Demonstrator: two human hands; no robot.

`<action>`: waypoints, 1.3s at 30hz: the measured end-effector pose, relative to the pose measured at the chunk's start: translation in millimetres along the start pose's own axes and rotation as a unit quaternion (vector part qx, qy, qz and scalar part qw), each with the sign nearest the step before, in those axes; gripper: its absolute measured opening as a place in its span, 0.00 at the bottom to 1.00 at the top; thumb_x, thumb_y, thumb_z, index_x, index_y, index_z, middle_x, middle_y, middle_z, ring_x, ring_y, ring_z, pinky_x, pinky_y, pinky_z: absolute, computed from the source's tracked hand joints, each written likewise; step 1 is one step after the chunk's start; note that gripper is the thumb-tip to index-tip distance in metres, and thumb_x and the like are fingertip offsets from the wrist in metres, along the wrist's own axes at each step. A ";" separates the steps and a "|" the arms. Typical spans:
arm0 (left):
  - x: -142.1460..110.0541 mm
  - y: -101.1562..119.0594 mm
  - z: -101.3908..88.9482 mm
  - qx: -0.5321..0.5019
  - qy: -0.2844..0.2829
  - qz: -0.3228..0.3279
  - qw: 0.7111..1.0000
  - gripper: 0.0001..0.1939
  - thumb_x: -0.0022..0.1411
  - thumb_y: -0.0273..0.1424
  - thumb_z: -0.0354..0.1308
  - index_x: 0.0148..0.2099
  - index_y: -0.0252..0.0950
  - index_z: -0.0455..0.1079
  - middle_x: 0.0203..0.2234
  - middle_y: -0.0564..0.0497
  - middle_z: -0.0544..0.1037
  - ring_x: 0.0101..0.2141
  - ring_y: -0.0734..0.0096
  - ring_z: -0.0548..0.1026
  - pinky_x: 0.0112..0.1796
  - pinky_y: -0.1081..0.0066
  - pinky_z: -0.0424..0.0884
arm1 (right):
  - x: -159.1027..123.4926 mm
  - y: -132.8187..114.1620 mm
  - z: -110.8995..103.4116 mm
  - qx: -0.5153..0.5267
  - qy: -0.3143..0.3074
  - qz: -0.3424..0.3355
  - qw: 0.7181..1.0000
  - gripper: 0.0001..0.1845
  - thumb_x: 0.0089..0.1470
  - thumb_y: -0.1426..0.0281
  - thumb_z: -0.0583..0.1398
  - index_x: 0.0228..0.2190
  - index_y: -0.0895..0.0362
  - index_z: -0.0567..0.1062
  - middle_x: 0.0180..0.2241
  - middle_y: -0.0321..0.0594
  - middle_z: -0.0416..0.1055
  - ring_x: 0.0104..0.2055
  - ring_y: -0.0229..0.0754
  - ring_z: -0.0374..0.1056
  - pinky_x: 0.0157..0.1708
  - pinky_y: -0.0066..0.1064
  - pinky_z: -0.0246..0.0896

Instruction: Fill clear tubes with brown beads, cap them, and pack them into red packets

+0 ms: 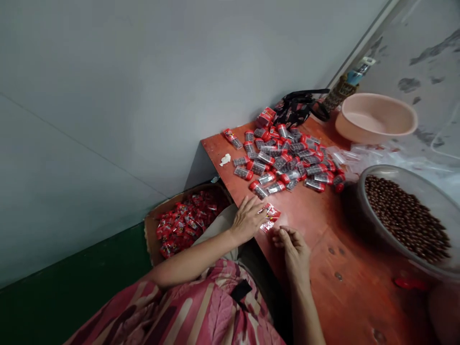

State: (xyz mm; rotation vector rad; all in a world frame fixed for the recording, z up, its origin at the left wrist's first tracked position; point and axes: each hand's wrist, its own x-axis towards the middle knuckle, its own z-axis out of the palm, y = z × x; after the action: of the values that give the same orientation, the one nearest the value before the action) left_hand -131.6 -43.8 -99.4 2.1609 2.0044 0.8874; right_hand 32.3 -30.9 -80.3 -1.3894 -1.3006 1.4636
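My left hand (248, 221) lies over the table's edge with its fingers stretched out and resting on a shiny red printed wrapper (272, 218). Just below the wrapper, my right hand (293, 245) has its fingers curled in and the thumb against them. Whether anything small is pinched there is hidden. Beyond both hands, many small clear bottles (282, 163) with red caps and dark contents lie in a heap. One bottle at the far left of the heap sits in a red printed wrap (229, 135).
A large bowl (390, 170) of dark brown balls (404, 220) stands at right on the red table (332, 287). Clear plastic pieces (388, 155), a pink basin (377, 132) and a dark patterned bag (294, 109) lie behind. A box (154, 239) of red packets (187, 223) is at left.
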 end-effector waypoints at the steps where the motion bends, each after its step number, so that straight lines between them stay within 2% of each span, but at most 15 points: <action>1: -0.9 -0.3 0.5 -0.008 0.007 -0.001 1.000 0.15 0.61 0.35 0.49 0.47 0.40 0.69 0.48 0.50 0.71 0.55 0.60 0.58 0.56 0.52 0.49 | 1.6 0.0 -0.2 -0.003 0.003 -0.001 1.000 0.14 0.47 0.61 0.60 0.32 0.58 0.71 0.27 0.37 0.72 0.25 0.37 0.67 0.27 0.29 0.64; 6: -4.9 4.5 5.8 -0.058 0.062 -0.009 0.996 0.12 0.61 0.34 0.49 0.43 0.40 0.72 0.45 0.50 0.73 0.52 0.63 0.63 0.55 0.53 0.50 | 19.7 -0.8 8.7 -0.027 0.055 -0.061 0.996 0.17 0.46 0.61 0.61 0.38 0.57 0.71 0.38 0.42 0.72 0.37 0.41 0.68 0.36 0.32 0.63; 8: -5.2 6.3 6.2 -0.070 0.087 -0.001 0.994 0.12 0.61 0.35 0.49 0.43 0.40 0.72 0.44 0.51 0.74 0.52 0.65 0.64 0.54 0.56 0.53 | 28.1 -1.7 14.1 -0.005 0.049 -0.057 0.997 0.22 0.44 0.62 0.62 0.42 0.56 0.69 0.37 0.40 0.71 0.34 0.40 0.68 0.34 0.32 0.64; 11: 4.3 -5.7 -4.3 -0.057 0.107 0.038 0.992 0.15 0.60 0.38 0.49 0.46 0.40 0.70 0.46 0.50 0.73 0.53 0.64 0.63 0.54 0.59 0.55 | 36.7 -4.0 19.3 0.050 0.022 -0.030 0.998 0.25 0.43 0.63 0.63 0.45 0.54 0.67 0.26 0.31 0.69 0.24 0.35 0.64 0.26 0.28 0.63; 13: 20.0 -29.8 -20.1 -0.021 0.119 0.034 0.992 0.20 0.59 0.40 0.49 0.51 0.37 0.66 0.50 0.47 0.69 0.55 0.62 0.60 0.54 0.61 0.56 | 39.4 -5.6 20.0 0.059 0.029 -0.027 0.997 0.26 0.43 0.63 0.63 0.45 0.54 0.67 0.21 0.27 0.64 0.22 0.34 0.62 0.23 0.26 0.61; 16: 51.2 -83.6 -45.9 0.064 0.174 -0.125 0.975 0.23 0.61 0.37 0.47 0.56 0.31 0.60 0.54 0.41 0.64 0.55 0.60 0.59 0.52 0.60 0.57 | 40.7 -5.9 19.0 0.044 0.032 -0.022 0.998 0.27 0.42 0.64 0.64 0.45 0.55 0.67 0.21 0.27 0.64 0.22 0.33 0.62 0.22 0.24 0.60; 18: 69.0 -118.6 -55.3 0.110 0.162 -0.209 0.958 0.21 0.60 0.34 0.49 0.54 0.31 0.62 0.54 0.39 0.63 0.53 0.56 0.60 0.50 0.57 0.59 | 41.2 -3.7 18.4 0.025 0.025 -0.022 0.999 0.28 0.42 0.63 0.64 0.46 0.56 0.67 0.23 0.30 0.66 0.23 0.34 0.63 0.23 0.25 0.60; 21: 83.0 -152.9 -53.8 0.114 0.116 -0.204 0.965 0.11 0.59 0.30 0.51 0.43 0.35 0.71 0.44 0.44 0.73 0.47 0.60 0.67 0.47 0.59 0.62 | 42.4 1.0 18.1 0.000 0.021 -0.024 0.999 0.29 0.42 0.62 0.63 0.46 0.57 0.67 0.23 0.31 0.68 0.25 0.35 0.64 0.25 0.26 0.61; 25: 85.0 -166.3 -45.8 0.096 0.126 -0.200 0.967 0.09 0.58 0.29 0.52 0.37 0.35 0.73 0.41 0.47 0.75 0.46 0.63 0.68 0.47 0.63 0.63 | 42.8 -0.6 18.2 0.022 0.018 -0.014 1.000 0.26 0.42 0.62 0.64 0.44 0.56 0.68 0.27 0.33 0.70 0.26 0.35 0.65 0.26 0.25 0.62; 28: 77.4 -154.6 -51.9 0.048 0.188 -0.183 0.964 0.07 0.56 0.31 0.55 0.33 0.34 0.73 0.42 0.46 0.74 0.47 0.63 0.68 0.49 0.64 0.63 | 41.9 -8.7 19.0 0.060 0.014 0.009 0.998 0.23 0.40 0.62 0.64 0.40 0.56 0.70 0.24 0.31 0.69 0.22 0.33 0.63 0.22 0.24 0.59; 30: 64.7 -132.2 -59.2 -0.027 0.247 -0.152 0.957 0.11 0.54 0.35 0.58 0.37 0.34 0.73 0.44 0.44 0.73 0.46 0.63 0.69 0.48 0.63 0.64 | 41.6 -14.1 20.3 0.086 -0.005 0.026 0.996 0.22 0.39 0.63 0.65 0.38 0.56 0.71 0.23 0.31 0.69 0.21 0.33 0.63 0.22 0.24 0.59; 31: 55.9 -116.7 -62.2 -0.078 0.247 -0.145 0.955 0.16 0.52 0.37 0.59 0.41 0.34 0.71 0.43 0.44 0.74 0.44 0.64 0.71 0.47 0.64 0.66 | 41.6 -16.4 21.2 0.099 -0.019 0.032 0.994 0.21 0.39 0.63 0.65 0.38 0.56 0.71 0.24 0.31 0.70 0.21 0.33 0.63 0.22 0.24 0.59; 34: 25.9 -63.4 -62.4 -0.276 0.087 -0.173 0.941 0.22 0.48 0.43 0.60 0.42 0.34 0.72 0.34 0.47 0.77 0.34 0.66 0.75 0.38 0.68 0.70 | 42.3 -21.6 24.7 0.125 -0.074 0.034 0.989 0.20 0.40 0.65 0.65 0.38 0.56 0.70 0.25 0.32 0.71 0.22 0.33 0.64 0.24 0.25 0.59; 36: 9.0 -33.3 -55.0 -0.422 -0.054 -0.224 0.877 0.22 0.49 0.45 0.58 0.38 0.32 0.73 0.29 0.48 0.77 0.32 0.66 0.75 0.35 0.70 0.71 | 42.2 -24.7 27.3 0.121 -0.107 0.027 0.986 0.22 0.41 0.66 0.65 0.40 0.56 0.69 0.23 0.31 0.70 0.22 0.33 0.63 0.24 0.25 0.59; 39: -5.7 -8.9 -40.2 -0.585 -0.126 -0.317 0.736 0.22 0.49 0.46 0.57 0.31 0.29 0.72 0.23 0.50 0.75 0.27 0.69 0.74 0.32 0.69 0.72 | 40.0 -28.7 30.3 0.078 -0.156 0.015 0.985 0.24 0.42 0.66 0.65 0.42 0.57 0.67 0.21 0.31 0.69 0.21 0.34 0.63 0.25 0.27 0.59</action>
State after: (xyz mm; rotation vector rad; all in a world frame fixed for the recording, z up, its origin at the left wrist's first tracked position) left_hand -157.4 -61.0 -71.8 0.7572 1.2231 1.1418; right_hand -7.5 8.4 -65.3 -1.1143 -1.3241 1.8180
